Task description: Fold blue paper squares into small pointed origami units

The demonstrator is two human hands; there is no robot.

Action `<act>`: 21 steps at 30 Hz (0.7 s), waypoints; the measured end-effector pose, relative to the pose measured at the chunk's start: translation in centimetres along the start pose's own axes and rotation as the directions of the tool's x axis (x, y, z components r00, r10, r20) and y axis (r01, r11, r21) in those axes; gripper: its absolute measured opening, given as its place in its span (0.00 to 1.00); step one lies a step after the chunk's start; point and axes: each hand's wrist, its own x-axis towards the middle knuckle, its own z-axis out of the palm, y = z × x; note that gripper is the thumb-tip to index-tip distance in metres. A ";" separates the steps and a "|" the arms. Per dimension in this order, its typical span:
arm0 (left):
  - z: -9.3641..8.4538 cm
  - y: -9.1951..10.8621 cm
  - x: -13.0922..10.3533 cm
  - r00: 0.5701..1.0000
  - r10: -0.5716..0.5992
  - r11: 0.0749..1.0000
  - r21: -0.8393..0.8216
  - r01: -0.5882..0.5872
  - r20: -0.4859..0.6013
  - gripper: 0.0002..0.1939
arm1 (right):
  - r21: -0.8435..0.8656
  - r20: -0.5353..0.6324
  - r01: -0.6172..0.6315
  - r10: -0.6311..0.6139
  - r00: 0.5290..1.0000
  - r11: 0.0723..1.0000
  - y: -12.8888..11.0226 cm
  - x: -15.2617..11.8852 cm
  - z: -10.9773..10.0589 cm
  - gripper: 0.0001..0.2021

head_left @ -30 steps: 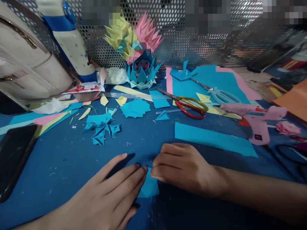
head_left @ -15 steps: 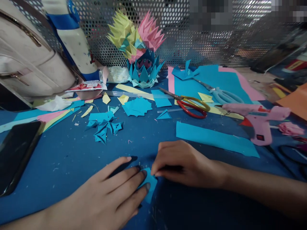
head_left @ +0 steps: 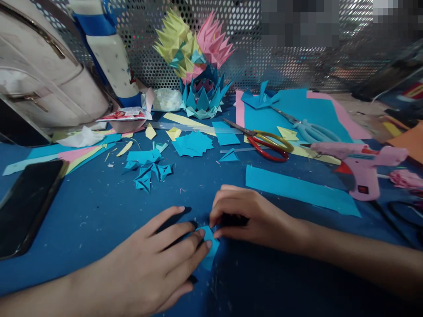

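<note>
A small piece of blue paper point(head_left: 210, 257) lies on the dark blue table, partly covered by fingers. My left hand point(head_left: 165, 257) rests flat with its fingers spread, the tips pressing the paper's left side. My right hand point(head_left: 246, 215) has its thumb and forefinger curled together at the paper's upper right edge, pinching there. Just beyond my right hand is a long blue paper strip point(head_left: 297, 189). Small folded blue paper pieces point(head_left: 147, 167) sit ahead of my left hand, near a stack of cut blue paper point(head_left: 192, 144).
Red-and-yellow scissors point(head_left: 264, 143), blue-handled scissors point(head_left: 310, 130) and a pink glue gun point(head_left: 361, 165) lie to the right. Folded paper flowers point(head_left: 201, 94) stand at the mesh panel. A phone point(head_left: 31, 202), a bottle point(head_left: 110, 61) and a bag point(head_left: 49, 75) are on the left.
The view has shifted slightly, so most things sit a little further right. My right thumb and forefinger have moved a bit at the paper's edge; my left hand still presses it.
</note>
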 end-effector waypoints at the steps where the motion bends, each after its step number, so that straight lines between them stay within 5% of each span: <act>1: 0.0 0.0 0.0 1.000 -0.003 1.000 0.000 0.003 0.000 0.22 | -0.013 -0.013 0.008 -0.008 1.000 1.000 0.0 -0.1 0.0 0.04; 6: 0.2 0.1 -0.3 0.999 -0.003 1.000 0.017 0.004 -0.040 0.21 | -0.136 -0.079 0.103 -0.114 0.990 0.985 -0.2 -0.6 0.4 0.10; 10: 0.3 0.1 -0.4 0.997 0.006 1.000 0.021 -0.004 -0.071 0.20 | -0.403 -0.103 0.145 -0.203 0.974 0.903 -0.7 -0.9 1.0 0.20; 21: 0.4 0.1 -0.4 0.998 0.020 1.000 0.015 -0.019 -0.052 0.21 | -0.548 -0.079 0.218 -0.310 0.947 0.808 -1.2 -1.4 1.4 0.13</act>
